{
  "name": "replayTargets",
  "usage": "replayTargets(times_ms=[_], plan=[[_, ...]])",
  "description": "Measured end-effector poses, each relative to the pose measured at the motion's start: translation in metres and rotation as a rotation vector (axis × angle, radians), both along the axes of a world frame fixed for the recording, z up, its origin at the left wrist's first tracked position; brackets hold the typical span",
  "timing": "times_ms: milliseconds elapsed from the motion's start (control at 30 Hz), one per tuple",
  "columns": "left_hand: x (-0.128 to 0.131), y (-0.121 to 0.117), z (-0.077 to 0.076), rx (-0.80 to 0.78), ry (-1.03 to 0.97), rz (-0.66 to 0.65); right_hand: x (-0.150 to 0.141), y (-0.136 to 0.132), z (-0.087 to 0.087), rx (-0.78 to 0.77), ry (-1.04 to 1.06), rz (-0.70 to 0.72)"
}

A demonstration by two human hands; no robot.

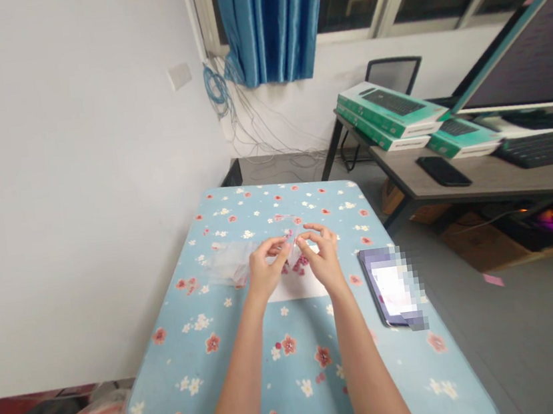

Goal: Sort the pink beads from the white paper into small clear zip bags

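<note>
The left hand [265, 270] and the right hand [324, 260] meet over the far half of a small table [174, 360] covered in blue floral cloth, pinching a small clear bag [292, 250] between thumbs and fingers, one hand at each side of it; the right hand's other fingers are spread and curved away from the plastic. The bag is held above a white sheet [294, 291], and small dark-pink pieces [302, 266] show between the hands, though whether each lies inside the bag or on the sheet behind it I cannot tell. Just left of the left hand, more clear bags [227, 264] lie flat on the cloth, overlapping. Near the table's right edge rests a device with a lit screen [388, 290], partly pixelated. Beyond, on a desk [491, 189], are green boxes [386, 113] and a black phone [442, 171]
</note>
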State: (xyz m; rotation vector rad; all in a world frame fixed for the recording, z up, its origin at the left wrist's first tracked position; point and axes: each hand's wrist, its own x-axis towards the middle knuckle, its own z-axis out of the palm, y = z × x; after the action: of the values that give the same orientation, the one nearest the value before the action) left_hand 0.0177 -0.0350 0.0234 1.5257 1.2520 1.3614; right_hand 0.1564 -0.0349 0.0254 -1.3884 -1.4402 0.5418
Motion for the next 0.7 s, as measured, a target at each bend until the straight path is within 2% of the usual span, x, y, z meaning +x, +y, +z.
replayTargets(times_ms=[133,333,700], plan=[[0.002,0.005,0.008,-0.074,0.005,-0.018,-0.006,-0.002,-0.001,0.015,-0.087,0.013],[-0.002,0.004,0.007,-0.132,-0.012,-0.025,-0.009,-0.002,-0.002,0.019,-0.130,0.052],[-0.009,0.002,0.007,-0.097,0.037,-0.045,-0.006,-0.006,0.003,-0.025,-0.187,0.100]])
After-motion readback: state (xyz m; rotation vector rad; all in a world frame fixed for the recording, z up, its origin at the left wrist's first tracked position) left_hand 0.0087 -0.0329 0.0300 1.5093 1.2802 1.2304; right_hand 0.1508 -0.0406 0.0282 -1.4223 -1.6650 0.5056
